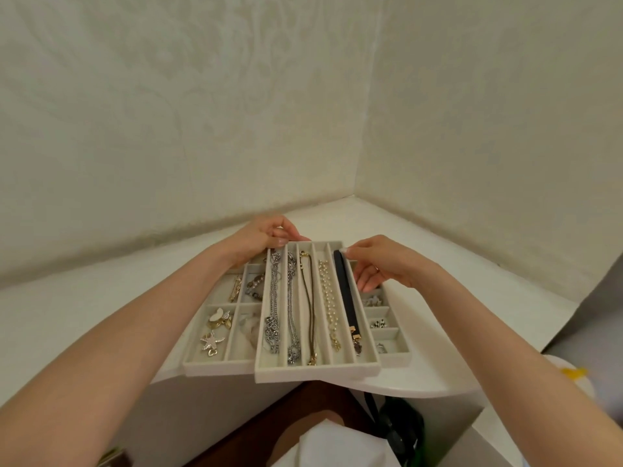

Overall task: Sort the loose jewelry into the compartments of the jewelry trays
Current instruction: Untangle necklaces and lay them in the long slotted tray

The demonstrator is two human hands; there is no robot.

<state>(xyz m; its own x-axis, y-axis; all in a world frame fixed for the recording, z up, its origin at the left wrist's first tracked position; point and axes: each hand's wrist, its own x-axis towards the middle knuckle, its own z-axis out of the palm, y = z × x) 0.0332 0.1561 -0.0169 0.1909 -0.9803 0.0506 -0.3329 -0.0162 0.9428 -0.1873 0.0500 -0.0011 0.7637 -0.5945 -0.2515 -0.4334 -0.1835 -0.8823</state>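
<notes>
A beige long-slot tray [317,371] lies on top of two lower trays. Its slots hold silver chains [273,308], a thin gold necklace [309,305], a pearl strand [328,301] and a black choker [347,294]. My left hand [261,235] grips the tray's far left corner. My right hand [381,264] pinches its far right edge, fingertips by the choker's end. The left lower tray [215,367] shows a starfish brooch [211,342], a gold clip and a beaded bracelet. The right lower tray [396,357] holds small earrings in square cells.
The trays rest on a white corner table [101,305] between two cream walls. Its curved front edge runs just below the trays. Under the table are a dark floor, a black and green object [401,429] and white fabric [333,446].
</notes>
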